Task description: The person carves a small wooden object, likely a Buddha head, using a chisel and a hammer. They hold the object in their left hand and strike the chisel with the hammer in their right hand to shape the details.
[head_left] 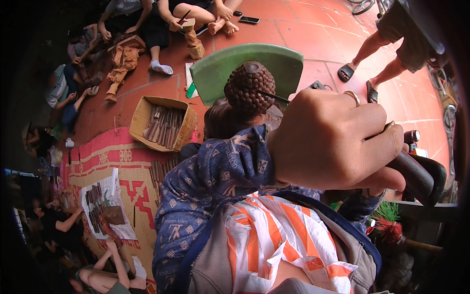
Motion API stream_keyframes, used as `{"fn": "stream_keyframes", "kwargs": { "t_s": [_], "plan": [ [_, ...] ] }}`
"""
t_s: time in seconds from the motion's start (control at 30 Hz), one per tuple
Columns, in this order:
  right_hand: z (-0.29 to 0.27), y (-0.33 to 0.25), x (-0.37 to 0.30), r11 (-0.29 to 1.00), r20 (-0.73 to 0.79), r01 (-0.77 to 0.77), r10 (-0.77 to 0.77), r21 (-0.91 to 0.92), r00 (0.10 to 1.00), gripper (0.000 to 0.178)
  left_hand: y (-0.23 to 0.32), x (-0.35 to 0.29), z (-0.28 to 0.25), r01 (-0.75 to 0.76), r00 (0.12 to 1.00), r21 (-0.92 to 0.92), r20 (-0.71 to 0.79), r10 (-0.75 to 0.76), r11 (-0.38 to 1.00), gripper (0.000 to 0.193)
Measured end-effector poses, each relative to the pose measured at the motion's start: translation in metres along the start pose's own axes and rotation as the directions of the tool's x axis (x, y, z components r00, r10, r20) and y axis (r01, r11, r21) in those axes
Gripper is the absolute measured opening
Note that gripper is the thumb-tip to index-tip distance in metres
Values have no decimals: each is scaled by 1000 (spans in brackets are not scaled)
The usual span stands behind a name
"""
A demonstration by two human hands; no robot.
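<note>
A dark wooden carved figure (247,85) with knobbly rows of round curls on its head stands in front of me. My left hand (333,137), wearing a ring, reaches across and is closed around a chisel (274,96). The blade touches the curls, and the dark butt shows past my fist. Beneath, my right hand (384,180) is mostly hidden behind the left one. It appears closed on a dark, rounded wooden mallet (418,179), which lies close to the chisel's butt. The figure's lower part is hidden by my sleeve.
Behind the figure is a green plastic chair (205,73). To the left, a cardboard box (134,120) of chisels stands beside a patterned mat (142,179) with more tools. People sit around with wood carvings (122,63). A person in sandals (346,73) stands at the right.
</note>
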State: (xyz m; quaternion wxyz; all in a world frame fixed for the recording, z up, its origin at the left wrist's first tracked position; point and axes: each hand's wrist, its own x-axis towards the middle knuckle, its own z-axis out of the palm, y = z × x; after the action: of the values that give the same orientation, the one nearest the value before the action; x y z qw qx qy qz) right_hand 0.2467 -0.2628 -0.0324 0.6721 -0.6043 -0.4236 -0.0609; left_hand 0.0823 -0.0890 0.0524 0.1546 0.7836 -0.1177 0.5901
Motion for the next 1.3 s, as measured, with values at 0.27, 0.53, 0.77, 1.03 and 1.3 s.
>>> {"fn": "stream_keyframes", "kwargs": {
  "t_s": [0.27,0.53,0.77,1.03,1.3],
  "plan": [
    [-9,1,-3,986,-9,20,-21,-163,1000,39,-6,3,8,12,997,29,-70,-10,1000,39],
    [-10,10,-10,974,132,156,-179,162,975,37,6,-5,-2,-70,993,149,106,54,986,38],
    [25,21,-38,957,23,158,-169,243,985,32,10,-6,-9,-80,946,-139,301,119,987,36],
    [37,58,-66,930,-28,209,-211,304,977,28,4,-23,-5,-71,880,-127,459,122,989,32],
    [56,94,-103,862,-125,268,-237,430,963,27,12,-27,-9,-171,847,-44,504,170,984,30]
  ]
}}
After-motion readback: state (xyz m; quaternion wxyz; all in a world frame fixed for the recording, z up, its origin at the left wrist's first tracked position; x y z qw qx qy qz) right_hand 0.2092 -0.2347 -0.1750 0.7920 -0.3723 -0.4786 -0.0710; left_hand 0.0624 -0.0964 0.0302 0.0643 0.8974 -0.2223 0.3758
